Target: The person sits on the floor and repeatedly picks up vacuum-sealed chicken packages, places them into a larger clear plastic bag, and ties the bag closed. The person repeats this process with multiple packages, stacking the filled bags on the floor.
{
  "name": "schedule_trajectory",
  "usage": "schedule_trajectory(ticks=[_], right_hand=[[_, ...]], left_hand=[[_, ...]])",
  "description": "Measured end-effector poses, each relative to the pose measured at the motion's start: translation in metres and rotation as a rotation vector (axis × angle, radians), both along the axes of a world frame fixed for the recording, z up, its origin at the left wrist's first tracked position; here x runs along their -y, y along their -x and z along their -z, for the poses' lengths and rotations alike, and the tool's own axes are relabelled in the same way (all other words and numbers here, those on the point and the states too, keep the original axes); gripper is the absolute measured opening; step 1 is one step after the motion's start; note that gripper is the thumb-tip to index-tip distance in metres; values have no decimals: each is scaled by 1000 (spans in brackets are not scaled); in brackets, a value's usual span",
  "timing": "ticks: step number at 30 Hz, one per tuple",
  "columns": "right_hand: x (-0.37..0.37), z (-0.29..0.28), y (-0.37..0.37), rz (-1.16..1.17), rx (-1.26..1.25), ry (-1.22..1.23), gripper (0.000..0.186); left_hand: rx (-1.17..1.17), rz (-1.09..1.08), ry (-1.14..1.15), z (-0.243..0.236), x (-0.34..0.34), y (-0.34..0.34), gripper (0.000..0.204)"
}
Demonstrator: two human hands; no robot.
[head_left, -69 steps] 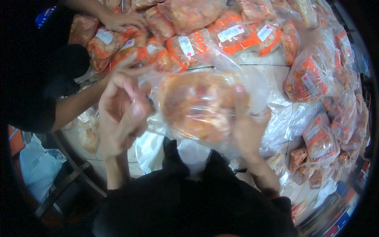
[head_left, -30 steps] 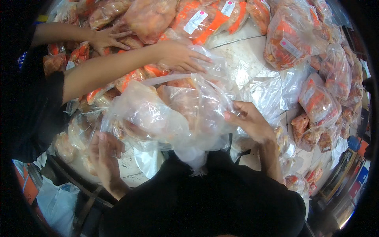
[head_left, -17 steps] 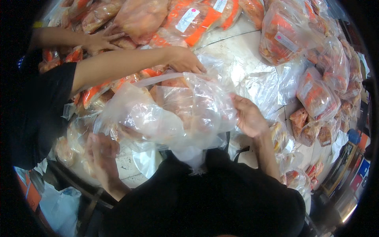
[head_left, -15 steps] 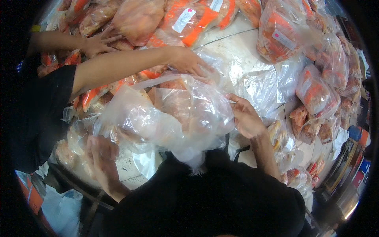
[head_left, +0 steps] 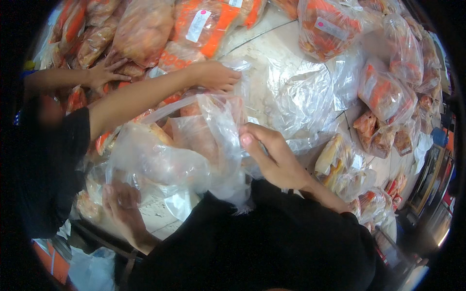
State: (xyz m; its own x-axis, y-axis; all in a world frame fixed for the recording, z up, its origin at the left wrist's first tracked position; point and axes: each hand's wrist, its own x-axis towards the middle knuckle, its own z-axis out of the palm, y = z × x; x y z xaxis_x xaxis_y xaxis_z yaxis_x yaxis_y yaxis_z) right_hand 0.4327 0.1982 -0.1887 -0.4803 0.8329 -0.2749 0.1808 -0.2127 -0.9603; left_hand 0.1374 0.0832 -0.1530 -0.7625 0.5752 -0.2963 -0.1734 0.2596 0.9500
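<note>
Between my hands lies a large clear plastic bag [head_left: 160, 155], loosely crumpled, with pinkish-orange pieces showing through it, likely meat. My left hand [head_left: 124, 208] is at the bag's lower left edge, fingers curled on the plastic, partly seen through it. My right hand [head_left: 269, 155] pinches the bag's right edge between thumb and fingers. A co-worker's forearm [head_left: 136, 99] crosses just above the bag, its hand [head_left: 218, 75] bent over clear plastic. Another hand [head_left: 102, 77], farther left, rests with spread fingers on the packs.
Orange-banded packs [head_left: 204, 39] in clear bags are heaped along the back and left. More bagged packs [head_left: 383, 97] pile up on the right. Loose clear sheeting [head_left: 306, 87] covers part of the tiled surface [head_left: 276, 39]. A bluish bag [head_left: 90, 266] sits at lower left.
My right hand has moved left and inward along the bag from half a second ago. The bag's bulk has shifted slightly down-left. The co-worker's hand over it has moved left.
</note>
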Motion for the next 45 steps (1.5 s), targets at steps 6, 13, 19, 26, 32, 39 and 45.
schedule_trajectory(ticks=[6, 13, 19, 26, 32, 39, 45], right_hand=[[1, -20, -16, -161, 94, -153, 26], [15, -7, -12, -193, -138, -305, 28], [6, 8, -45, 50, 44, 411, 49], [26, 21, -57, 151, -295, 697, 40], [21, 32, -54, 260, -486, 728, 38], [20, 35, -63, 242, -533, 607, 12], [-96, 89, -193, 632, 632, -222, 24]], left_hand=[[-44, 40, 52, 3, 6, 11, 25], [-196, -199, 219, 7, 6, 15, 33], [11, -144, 136, 4, -1, 9, 30], [58, -37, 129, 7, -17, -5, 29], [52, 12, 123, 12, -21, -4, 29], [53, 28, 112, 18, -25, -3, 29], [53, 56, 111, 20, -22, 2, 29]])
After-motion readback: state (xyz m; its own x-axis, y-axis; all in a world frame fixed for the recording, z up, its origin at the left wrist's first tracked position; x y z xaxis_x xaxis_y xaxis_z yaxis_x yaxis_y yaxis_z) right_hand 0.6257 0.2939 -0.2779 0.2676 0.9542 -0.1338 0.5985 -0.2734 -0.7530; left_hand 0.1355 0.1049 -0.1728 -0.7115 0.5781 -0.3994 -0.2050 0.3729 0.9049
